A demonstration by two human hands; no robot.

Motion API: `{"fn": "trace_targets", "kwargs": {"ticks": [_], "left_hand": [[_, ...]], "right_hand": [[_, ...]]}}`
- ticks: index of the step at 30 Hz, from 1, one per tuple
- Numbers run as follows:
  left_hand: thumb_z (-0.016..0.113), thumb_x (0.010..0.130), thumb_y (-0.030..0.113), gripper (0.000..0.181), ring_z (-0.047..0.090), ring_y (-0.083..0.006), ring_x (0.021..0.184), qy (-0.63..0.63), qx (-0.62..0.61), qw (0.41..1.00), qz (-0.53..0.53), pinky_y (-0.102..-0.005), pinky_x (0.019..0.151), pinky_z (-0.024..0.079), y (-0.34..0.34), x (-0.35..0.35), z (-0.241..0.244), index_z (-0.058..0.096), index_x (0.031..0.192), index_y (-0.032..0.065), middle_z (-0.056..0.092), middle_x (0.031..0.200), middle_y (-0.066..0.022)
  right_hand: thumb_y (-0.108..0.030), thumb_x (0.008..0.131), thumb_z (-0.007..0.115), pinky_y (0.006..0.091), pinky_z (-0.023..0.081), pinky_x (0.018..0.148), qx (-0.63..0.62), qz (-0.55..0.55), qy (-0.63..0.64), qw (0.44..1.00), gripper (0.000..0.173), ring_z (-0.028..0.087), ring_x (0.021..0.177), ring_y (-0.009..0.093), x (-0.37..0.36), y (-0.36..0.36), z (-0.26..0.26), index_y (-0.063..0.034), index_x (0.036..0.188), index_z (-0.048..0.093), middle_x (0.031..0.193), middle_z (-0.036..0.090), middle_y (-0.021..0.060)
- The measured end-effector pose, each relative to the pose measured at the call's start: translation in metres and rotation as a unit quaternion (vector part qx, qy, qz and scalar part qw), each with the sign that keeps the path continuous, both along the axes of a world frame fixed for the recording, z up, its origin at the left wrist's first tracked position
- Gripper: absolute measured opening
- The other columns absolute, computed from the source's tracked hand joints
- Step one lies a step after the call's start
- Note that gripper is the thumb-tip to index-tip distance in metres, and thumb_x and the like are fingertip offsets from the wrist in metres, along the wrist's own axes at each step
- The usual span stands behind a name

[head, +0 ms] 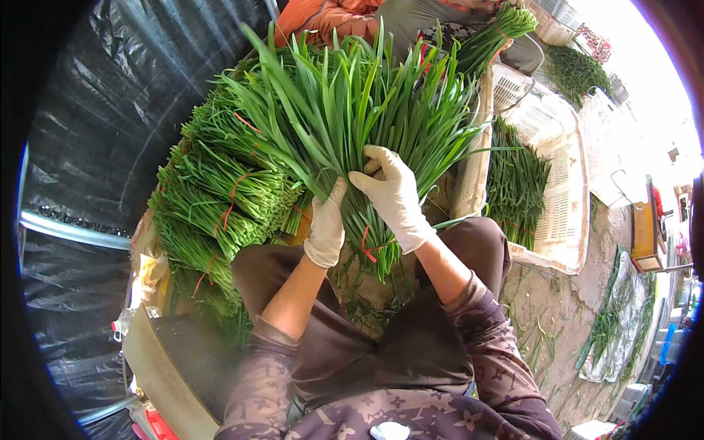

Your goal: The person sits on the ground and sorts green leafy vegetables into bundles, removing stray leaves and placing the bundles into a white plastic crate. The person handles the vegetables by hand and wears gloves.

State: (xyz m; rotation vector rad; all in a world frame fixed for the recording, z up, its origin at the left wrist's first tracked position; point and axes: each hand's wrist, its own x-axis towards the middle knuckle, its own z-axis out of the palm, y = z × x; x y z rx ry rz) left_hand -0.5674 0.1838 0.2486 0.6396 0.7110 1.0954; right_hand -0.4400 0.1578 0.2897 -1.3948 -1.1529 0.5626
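Note:
Both hands wear thin whitish gloves and are at a large bunch of green leafy stalks, perhaps garlic chives (341, 110), above my knees. My left hand (328, 220) is closed around stalks on the bunch's left side, thumb pointing up. My right hand (391, 192) lies over the front of the bunch, its thumb and fingertips curled close together among the leaves; whether they pinch a leaf is unclear. A red tie (369, 248) circles the lower end of the bunch, between my wrists. Part of the bunch is hidden behind the hands.
Tied green bunches (236, 192) are heaped at the left, beside black plastic sheeting (137, 99). A white plastic crate (569, 192) holding more greens stands at the right. Beyond the heap sits another person (330, 19) in orange sleeves, near a tied bunch (495, 41). Loose stalks litter the ground.

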Motion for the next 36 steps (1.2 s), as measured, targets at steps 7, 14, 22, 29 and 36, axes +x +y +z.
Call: {"fn": "trace_targets", "kwargs": {"ticks": [7,14,22,29,36], "left_hand": [[0.067,0.097,0.018,0.032,0.064,-0.0167,0.104,0.009,-0.031,0.999,0.005,-0.0309,0.092,0.052,0.009,-0.004,-0.005,0.061,0.124,0.0025,0.066,0.12,-0.0058],[0.07,0.094,0.02,0.038,0.065,-0.0184,0.104,0.001,-0.088,0.996,0.015,-0.032,0.092,0.052,0.01,-0.008,-0.008,0.057,0.126,0.0028,0.066,0.12,-0.0068],[0.071,0.094,0.02,0.037,0.065,-0.0185,0.103,-0.007,-0.083,0.997,0.003,-0.0327,0.087,0.055,0.011,-0.009,-0.005,0.057,0.125,0.0039,0.066,0.119,-0.0073],[0.068,0.096,0.018,0.03,0.064,-0.016,0.104,0.004,-0.028,0.999,-0.016,-0.0312,0.09,0.053,0.002,-0.002,0.002,0.063,0.122,0.0036,0.066,0.119,-0.0044],[0.068,0.096,0.018,0.032,0.064,-0.0165,0.104,0.015,-0.035,0.999,-0.007,-0.0314,0.091,0.053,0.006,-0.003,-0.005,0.062,0.123,0.0034,0.066,0.119,-0.0056]], "right_hand": [[-0.01,0.089,0.072,0.0221,0.045,0.067,-0.002,0.08,0.247,0.966,0.018,0.051,0.075,0.006,0.006,0.001,0.003,0.001,0.097,0.06,0.082,0.057,-0.0027],[-0.014,0.096,0.065,0.0236,0.047,0.073,-0.006,0.084,0.269,0.959,0.015,0.057,0.078,0.008,0.01,-0.004,0.007,0.0003,0.098,0.061,0.088,0.063,-0.0003],[-0.014,0.095,0.066,0.0253,0.048,0.075,-0.004,0.08,0.318,0.945,0.021,0.059,0.077,0.01,0.01,-0.006,0.006,0.0006,0.109,0.062,0.091,0.063,0.0016],[-0.016,0.09,0.074,0.0207,0.042,0.062,-0.041,0.074,0.228,0.97,0.026,0.051,0.069,0.004,0.01,-0.003,0.014,-0.0004,0.109,0.067,0.082,0.062,-0.0033],[-0.013,0.09,0.073,0.022,0.046,0.07,-0.012,0.079,0.273,0.959,0.018,0.054,0.076,0.005,0.01,-0.006,0.007,-0.0001,0.101,0.069,0.084,0.064,-0.0024]]}}
